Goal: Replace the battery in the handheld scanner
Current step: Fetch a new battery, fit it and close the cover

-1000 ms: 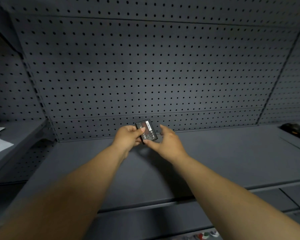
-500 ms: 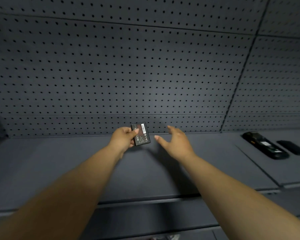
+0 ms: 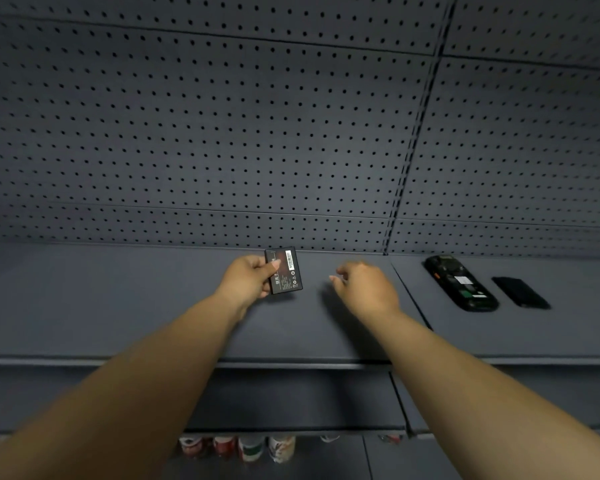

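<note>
My left hand (image 3: pixel 248 280) pinches a flat black battery (image 3: pixel 284 270) by its left edge, holding it upright above the grey shelf (image 3: pixel 118 306). To its right my right hand (image 3: pixel 366 289) hovers over the shelf with fingers loosely apart and holds nothing. The black handheld scanner (image 3: pixel 459 282) lies face down on the adjoining shelf section at the right, its battery bay uncovered. Its black back cover (image 3: pixel 520 292) lies just right of the scanner.
A dark pegboard wall (image 3: pixel 257 133) backs the shelf. A seam (image 3: pixel 400 289) divides the two shelf sections. Several cans (image 3: pixel 239 448) stand on a lower shelf below the front edge.
My right hand let go of the battery and has moved right, away from it. The view has swung right, bringing the scanner and its cover into sight. My left hand keeps the battery.
</note>
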Motion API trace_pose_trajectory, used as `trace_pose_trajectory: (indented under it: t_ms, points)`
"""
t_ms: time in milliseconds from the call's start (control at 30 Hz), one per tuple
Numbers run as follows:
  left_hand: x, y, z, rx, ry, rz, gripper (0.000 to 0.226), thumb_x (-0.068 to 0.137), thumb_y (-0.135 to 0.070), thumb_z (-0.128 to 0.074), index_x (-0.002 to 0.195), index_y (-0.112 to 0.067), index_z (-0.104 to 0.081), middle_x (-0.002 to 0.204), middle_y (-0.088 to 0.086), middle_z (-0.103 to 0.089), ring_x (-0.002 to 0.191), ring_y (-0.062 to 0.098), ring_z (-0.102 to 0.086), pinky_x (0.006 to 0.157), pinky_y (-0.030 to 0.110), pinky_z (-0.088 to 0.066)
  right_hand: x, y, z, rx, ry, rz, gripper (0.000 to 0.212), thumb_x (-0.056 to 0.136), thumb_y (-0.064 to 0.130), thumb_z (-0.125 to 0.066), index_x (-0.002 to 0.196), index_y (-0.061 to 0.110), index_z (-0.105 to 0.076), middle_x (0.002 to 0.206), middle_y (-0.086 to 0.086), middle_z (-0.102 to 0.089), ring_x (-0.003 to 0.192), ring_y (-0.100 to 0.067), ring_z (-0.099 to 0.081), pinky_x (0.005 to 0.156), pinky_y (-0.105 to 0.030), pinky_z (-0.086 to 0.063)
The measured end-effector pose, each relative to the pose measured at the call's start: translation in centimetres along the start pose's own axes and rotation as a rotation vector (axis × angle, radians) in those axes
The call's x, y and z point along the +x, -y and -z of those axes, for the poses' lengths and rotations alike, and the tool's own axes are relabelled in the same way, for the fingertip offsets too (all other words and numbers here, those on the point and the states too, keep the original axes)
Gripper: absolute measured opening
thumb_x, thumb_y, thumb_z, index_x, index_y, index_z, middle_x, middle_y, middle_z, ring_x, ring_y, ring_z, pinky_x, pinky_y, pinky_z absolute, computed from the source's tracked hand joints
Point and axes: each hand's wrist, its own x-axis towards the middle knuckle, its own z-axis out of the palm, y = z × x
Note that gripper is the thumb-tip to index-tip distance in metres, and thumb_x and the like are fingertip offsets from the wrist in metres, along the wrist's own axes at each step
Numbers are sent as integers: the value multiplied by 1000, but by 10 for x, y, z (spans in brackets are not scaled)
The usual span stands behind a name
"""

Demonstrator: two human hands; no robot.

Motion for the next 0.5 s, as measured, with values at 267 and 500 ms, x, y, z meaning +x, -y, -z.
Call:
trace_pose_trajectory:
  t_ms: [267, 500]
  points:
    - [10, -3, -18, 12, 39, -1, 20, 94, -22, -51, 74, -20, -54, 69, -2, -60, 34, -7, -51, 53, 15, -42, 4, -14, 5, -69, -2, 25, 37, 93, 32, -50, 122, 11, -59, 123, -12, -61, 115, -29, -55, 91, -37, -49]
    - [28, -8, -30, 32, 81, -22, 25, 94, -22, -50, 70, -20, -52, 66, -3, -59, 35, -6, -50, 52, 16, -41, 12, -24, 11, -57, -38, -5, 36, 93, 31, -51, 119, 9, -62, 121, -13, -62, 115, -28, -55, 90, -36, -50]
